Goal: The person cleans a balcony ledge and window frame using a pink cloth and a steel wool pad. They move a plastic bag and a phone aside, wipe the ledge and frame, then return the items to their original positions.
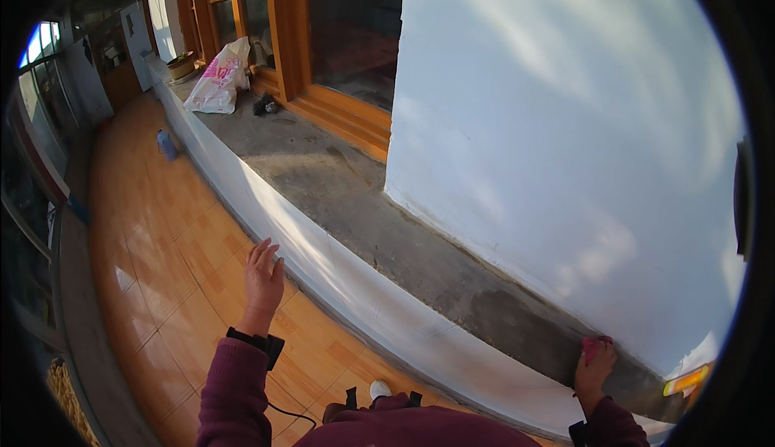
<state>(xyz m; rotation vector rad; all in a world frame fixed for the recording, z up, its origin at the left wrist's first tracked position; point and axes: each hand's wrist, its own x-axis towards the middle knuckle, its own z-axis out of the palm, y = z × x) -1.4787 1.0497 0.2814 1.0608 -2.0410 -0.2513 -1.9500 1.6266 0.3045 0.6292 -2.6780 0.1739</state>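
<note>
At the lower right my right hand (592,373) is closed on a dark pink cloth (595,348), pressed to the grey concrete ledge (436,273) close to the foot of the white wall. I cannot tell whether it is a cloth or a sponge. The ledge looks darker, as if damp, around that hand. My left hand (263,276) hangs in the air over the tiled floor, left of the ledge's white front. Its fingers are loosely bent and apart, with nothing in them.
Farther along the ledge stand a white plastic bag (222,77), a dark crumpled lump (265,104) and a plant pot (182,65). A blue bottle (166,145) is on the floor. Beyond my right hand lies a yellow-orange object (685,381). The wooden window frame (343,116) borders the ledge.
</note>
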